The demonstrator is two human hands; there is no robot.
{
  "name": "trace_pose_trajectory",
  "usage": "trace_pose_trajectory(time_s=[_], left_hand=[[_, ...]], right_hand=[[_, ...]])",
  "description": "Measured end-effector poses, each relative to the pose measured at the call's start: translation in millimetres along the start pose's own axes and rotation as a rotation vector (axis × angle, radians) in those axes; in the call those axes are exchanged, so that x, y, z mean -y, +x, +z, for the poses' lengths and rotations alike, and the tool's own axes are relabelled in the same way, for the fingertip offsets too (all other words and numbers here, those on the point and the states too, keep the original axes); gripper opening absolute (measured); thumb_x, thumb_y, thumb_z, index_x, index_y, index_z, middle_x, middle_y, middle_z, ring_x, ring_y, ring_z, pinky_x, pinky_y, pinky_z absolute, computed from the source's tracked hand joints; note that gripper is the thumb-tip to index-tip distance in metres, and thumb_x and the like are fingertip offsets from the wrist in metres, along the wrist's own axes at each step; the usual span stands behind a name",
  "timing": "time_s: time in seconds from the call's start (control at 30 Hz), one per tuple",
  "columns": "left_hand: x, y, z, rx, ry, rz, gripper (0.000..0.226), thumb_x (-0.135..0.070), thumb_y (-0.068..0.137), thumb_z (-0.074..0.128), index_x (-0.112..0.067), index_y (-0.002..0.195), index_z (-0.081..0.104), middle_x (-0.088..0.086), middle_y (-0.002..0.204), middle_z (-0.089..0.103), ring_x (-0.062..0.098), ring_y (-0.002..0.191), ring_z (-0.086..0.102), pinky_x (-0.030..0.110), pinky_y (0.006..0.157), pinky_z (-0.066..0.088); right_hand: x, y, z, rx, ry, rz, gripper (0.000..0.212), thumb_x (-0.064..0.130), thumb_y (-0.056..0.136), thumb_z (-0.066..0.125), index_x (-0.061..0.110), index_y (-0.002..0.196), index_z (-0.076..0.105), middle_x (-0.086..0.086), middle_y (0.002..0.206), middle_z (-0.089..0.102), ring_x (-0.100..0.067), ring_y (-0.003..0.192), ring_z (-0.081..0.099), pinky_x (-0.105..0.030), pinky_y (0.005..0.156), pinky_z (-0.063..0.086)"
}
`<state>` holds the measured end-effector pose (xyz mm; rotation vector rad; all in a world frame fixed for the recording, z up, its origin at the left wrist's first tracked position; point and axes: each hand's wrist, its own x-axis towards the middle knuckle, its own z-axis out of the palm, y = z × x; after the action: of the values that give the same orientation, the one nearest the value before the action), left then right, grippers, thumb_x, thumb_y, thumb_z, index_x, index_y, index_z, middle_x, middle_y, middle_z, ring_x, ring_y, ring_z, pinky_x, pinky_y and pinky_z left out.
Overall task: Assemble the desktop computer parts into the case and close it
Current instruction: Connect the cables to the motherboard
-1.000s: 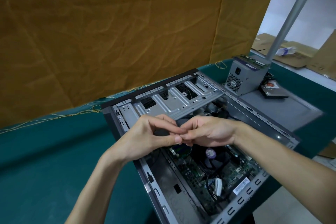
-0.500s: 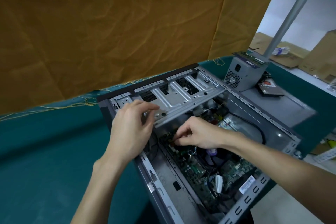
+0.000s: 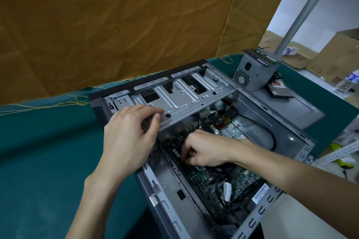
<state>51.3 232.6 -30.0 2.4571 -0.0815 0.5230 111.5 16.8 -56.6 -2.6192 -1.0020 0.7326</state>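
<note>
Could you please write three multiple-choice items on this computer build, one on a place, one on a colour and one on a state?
1. Where does the power supply stand?
A. inside the case
B. on the table beyond the case
C. in a hand

2. What colour is the table cover?
A. teal
B. red
C. white

3. How is the case?
A. closed
B. open, motherboard exposed
C. upside down

Key: 1 B, it stands outside the frame; 2 A, teal cloth surrounds the case; 3 B, the right hand reaches down to the motherboard.
</note>
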Motion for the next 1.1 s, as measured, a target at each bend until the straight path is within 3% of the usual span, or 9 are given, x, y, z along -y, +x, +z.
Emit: trace_pose_trajectory(time_s=[0.1,0.23,0.4,0.57,0.63,0.77,0.87,0.97,1.1], left_hand=[[0,-1,1,0.004,0.009,-0.003,0.022,-0.037,0.101,0.052,-0.037,0.106,0.074,-0.025,0.107,0.069,0.005,0.104,0.057,0.029,0.078,0.034],[-2,-1,0,0.015,0.022,-0.008,0.022,-0.037,0.101,0.052,-0.037,0.106,0.074,-0.024,0.106,0.07,0.007,0.105,0.059,0.029,0.078,0.034],[-3,-1,0,0.018,0.019,-0.014,0.022,-0.036,0.101,0.053,-0.037,0.105,0.074,-0.023,0.107,0.07,0.008,0.105,0.059,0.028,0.08,0.034],[-3,0,0,0.018,0.022,-0.011,0.023,-0.036,0.102,0.052,-0.037,0.107,0.074,-0.023,0.107,0.069,0.007,0.106,0.059,0.029,0.081,0.035],[-3,0,0,0.023,0.021,-0.013,0.023,-0.036,0.102,0.052,-0.037,0.107,0.074,-0.023,0.107,0.069,0.008,0.106,0.06,0.029,0.082,0.036],[-3,-1,0,0.019,0.019,-0.018,0.022,-0.036,0.101,0.052,-0.037,0.107,0.074,-0.024,0.107,0.069,0.007,0.105,0.059,0.028,0.082,0.034],[-3,0,0,0.021,0.018,-0.014,0.022,-0.035,0.101,0.053,-0.037,0.107,0.074,-0.023,0.107,0.069,0.007,0.105,0.059,0.028,0.081,0.033],[-4,0,0,0.019,0.015,-0.02,0.022,-0.034,0.101,0.053,-0.037,0.107,0.074,-0.023,0.107,0.069,0.007,0.105,0.059,0.028,0.081,0.034],[-4,0,-1,0.022,0.026,-0.018,0.022,-0.034,0.101,0.053,-0.037,0.107,0.074,-0.023,0.108,0.069,0.008,0.105,0.06,0.029,0.081,0.035]], right_hand=[[0,1,4,0.023,-0.025,0.023,0.018,0.024,0.09,0.068,0.025,0.105,0.077,0.013,0.072,0.06,-0.01,0.072,0.062,-0.021,0.057,0.044],[2,3,5,0.038,-0.052,0.015,0.02,0.024,0.09,0.067,0.022,0.107,0.077,0.017,0.067,0.055,0.0,0.062,0.056,-0.019,0.054,0.042],[3,3,5,0.05,-0.11,-0.017,0.016,0.026,0.088,0.071,0.018,0.101,0.076,0.002,0.068,0.063,-0.016,0.065,0.062,-0.027,0.055,0.048],[7,0,5,0.036,-0.154,-0.051,0.013,0.028,0.088,0.073,0.021,0.099,0.074,0.008,0.063,0.056,-0.002,0.055,0.053,-0.017,0.046,0.036],[6,-3,4,0.023,-0.14,-0.05,0.016,0.028,0.089,0.072,0.022,0.103,0.075,0.008,0.066,0.057,-0.003,0.058,0.054,-0.019,0.049,0.04],[8,-3,5,0.037,-0.227,-0.066,0.017,0.027,0.088,0.071,0.015,0.1,0.074,0.003,0.071,0.059,-0.022,0.072,0.064,-0.034,0.064,0.056],[11,-1,6,0.029,-0.293,-0.078,0.015,0.027,0.088,0.07,0.014,0.096,0.072,-0.001,0.074,0.061,-0.029,0.077,0.067,-0.039,0.07,0.058],[11,-1,7,0.039,-0.303,-0.071,0.015,0.027,0.089,0.07,0.014,0.097,0.072,-0.006,0.084,0.067,-0.03,0.081,0.068,-0.04,0.072,0.059],[10,-4,4,0.047,-0.276,-0.066,0.017,0.027,0.088,0.07,0.015,0.1,0.073,0.002,0.072,0.06,-0.027,0.08,0.067,-0.039,0.071,0.059]])
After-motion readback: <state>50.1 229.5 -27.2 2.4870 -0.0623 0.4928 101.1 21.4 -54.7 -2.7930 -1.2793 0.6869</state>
